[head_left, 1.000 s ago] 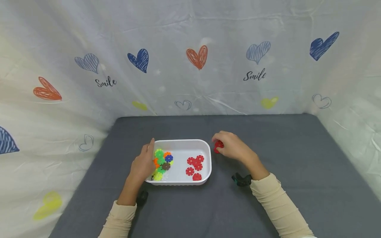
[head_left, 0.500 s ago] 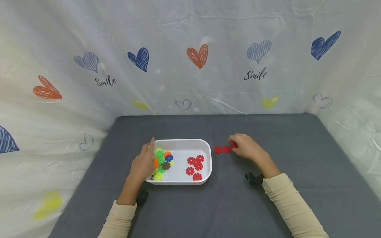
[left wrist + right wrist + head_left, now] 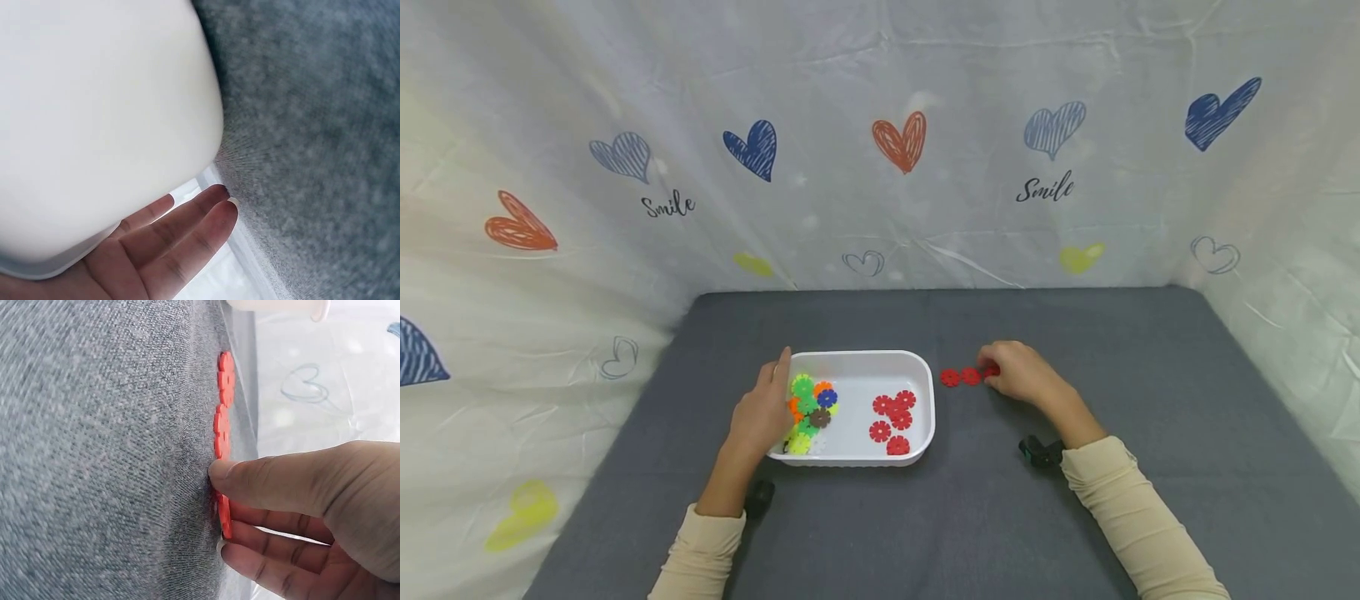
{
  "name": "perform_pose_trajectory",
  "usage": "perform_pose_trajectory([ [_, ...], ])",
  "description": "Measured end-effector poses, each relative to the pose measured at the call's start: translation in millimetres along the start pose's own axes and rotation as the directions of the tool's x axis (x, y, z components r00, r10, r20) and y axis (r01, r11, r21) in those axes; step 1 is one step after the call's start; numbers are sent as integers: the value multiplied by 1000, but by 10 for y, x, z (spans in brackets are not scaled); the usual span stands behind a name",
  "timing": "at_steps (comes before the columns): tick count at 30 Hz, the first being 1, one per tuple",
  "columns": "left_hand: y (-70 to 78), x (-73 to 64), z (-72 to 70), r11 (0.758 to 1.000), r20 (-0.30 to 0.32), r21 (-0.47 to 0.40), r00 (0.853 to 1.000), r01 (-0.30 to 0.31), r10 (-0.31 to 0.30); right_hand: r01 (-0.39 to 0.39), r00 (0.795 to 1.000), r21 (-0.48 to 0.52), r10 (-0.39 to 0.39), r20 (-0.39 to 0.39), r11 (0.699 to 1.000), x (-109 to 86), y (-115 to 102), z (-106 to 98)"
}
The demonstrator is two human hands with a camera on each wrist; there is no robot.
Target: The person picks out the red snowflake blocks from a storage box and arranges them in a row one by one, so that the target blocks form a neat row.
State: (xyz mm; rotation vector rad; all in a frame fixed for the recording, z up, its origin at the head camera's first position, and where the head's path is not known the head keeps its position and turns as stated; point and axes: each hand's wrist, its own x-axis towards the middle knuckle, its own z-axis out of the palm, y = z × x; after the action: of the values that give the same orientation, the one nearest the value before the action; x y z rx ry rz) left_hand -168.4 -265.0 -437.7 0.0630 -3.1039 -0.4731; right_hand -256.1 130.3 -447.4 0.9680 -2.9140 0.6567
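In the head view my left hand [image 3: 763, 410] lies along the left end of a white tray [image 3: 859, 460]. Its fingers stretch fairly straight beside the tray's outer wall in the left wrist view; the thumb is hidden there. My right hand [image 3: 1019, 371], right of the tray, pinches a red, notched plastic disc [image 3: 224, 519] between thumb and fingers, low over the grey cloth. Two matching red discs, the nearer one [image 3: 971, 377] and the farther one [image 3: 950, 378], lie flat in a row between that hand and the tray.
Inside the tray, mixed coloured discs [image 3: 806, 406] are heaped at the left and several red discs [image 3: 898, 414] lie at the right. Grey cloth [image 3: 880, 533] covers the table. A curtain [image 3: 820, 217] printed with hearts hangs behind it.
My right hand has moved rightward from beside the tray, leaving two red discs in a row on the cloth. Its fingers stay at a third disc. The left hand and tray have stayed put.
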Motion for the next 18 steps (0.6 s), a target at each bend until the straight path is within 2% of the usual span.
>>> perform_pose_trajectory([
  [6, -17, -3, 4, 1000, 3, -7, 1000, 4, -3, -38, 999, -51, 38, 0, 998, 32, -92, -61],
  [10, -24, -4, -4, 1000, 2, -5, 1000, 3, -3, -39, 998, -83, 34, -54, 996, 113, -343, -206],
  [14, -24, 5, -5, 1000, -3, -4, 1000, -7, 7, 84, 991, -110, -95, -99, 990, 198, -756, -248],
  [16, -22, 10, -2, 1000, 1, -7, 1000, -6, 6, 170, 980, -133, -182, -81, 976, 239, -982, -169],
  [18, -15, 12, 3, 1000, 6, -12, 1000, -3, 3, 265, 962, -167, -272, -22, 950, 284, -1186, -36],
])
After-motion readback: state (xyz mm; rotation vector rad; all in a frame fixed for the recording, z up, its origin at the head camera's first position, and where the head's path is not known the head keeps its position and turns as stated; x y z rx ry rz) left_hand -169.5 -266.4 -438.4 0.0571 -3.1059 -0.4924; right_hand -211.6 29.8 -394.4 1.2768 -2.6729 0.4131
